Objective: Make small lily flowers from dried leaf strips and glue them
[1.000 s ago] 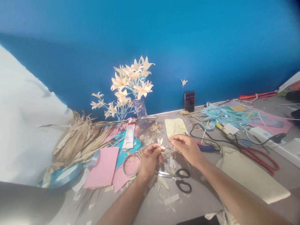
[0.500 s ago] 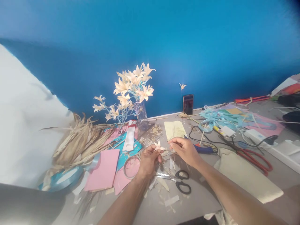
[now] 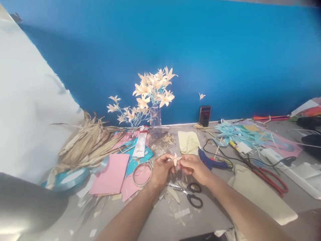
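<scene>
Between my two hands is a small cream artificial flower (image 3: 176, 158) with pointed petals. My left hand (image 3: 162, 169) pinches it from the left, thumb and fingers closed at its base. From the right, my right hand (image 3: 194, 166) closes its thumb and fingers on a petal of the same flower. Black-handled scissors (image 3: 187, 192) lie on the table just below the hands, among cream scraps. Behind them a clear vase (image 3: 155, 120) holds a bunch of similar cream flowers (image 3: 155, 85) on pale blue stems.
Dried husks (image 3: 80, 144), a pink sheet (image 3: 110, 174) and a tape roll (image 3: 142, 174) lie to the left. To the right are a blue glue gun (image 3: 212, 162), a folded cream cloth (image 3: 263, 194) and red-handled cutters (image 3: 273, 182). A phone (image 3: 205, 115) leans against the blue wall.
My right hand has moved left and down onto the flower, which only my left hand held before. The camera view has shifted slightly.
</scene>
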{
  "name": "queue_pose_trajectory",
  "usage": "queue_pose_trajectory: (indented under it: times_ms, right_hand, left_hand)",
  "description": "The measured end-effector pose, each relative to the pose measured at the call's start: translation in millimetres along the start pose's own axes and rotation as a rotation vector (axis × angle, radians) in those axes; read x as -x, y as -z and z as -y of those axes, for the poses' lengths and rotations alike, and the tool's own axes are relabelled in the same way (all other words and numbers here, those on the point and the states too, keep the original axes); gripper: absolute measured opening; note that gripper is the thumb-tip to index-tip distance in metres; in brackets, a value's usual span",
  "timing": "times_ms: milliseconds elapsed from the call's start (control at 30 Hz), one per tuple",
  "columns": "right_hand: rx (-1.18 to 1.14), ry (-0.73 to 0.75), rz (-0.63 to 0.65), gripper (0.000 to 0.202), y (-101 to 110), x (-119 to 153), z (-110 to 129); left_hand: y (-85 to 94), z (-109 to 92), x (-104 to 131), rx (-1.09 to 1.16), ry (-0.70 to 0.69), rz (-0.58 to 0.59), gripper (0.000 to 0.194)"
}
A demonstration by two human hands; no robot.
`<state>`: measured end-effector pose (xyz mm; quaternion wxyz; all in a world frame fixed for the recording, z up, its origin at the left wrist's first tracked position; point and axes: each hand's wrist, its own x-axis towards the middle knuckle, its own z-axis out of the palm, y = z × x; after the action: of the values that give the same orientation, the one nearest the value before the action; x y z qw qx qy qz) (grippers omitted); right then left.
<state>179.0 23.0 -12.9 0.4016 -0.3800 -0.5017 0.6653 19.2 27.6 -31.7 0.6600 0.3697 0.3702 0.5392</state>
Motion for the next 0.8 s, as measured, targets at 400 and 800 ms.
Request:
queue_pose_trajectory:
  times_ms: [400,800]
  right_hand:
    - [-0.256,-0.164,-0.026,0.021,-4.0,-1.8,-3.7]
    - [-0.182,-0.171,-0.151,0.013,-7.3,-3.7,-3.6]
  left_hand:
    - [-0.4,0.2,1.7,-0.260,-0.107,-0.055,0.011]
    - [-6.1,-1.8,7.5,-0.329,-0.139,-0.058,0.011]
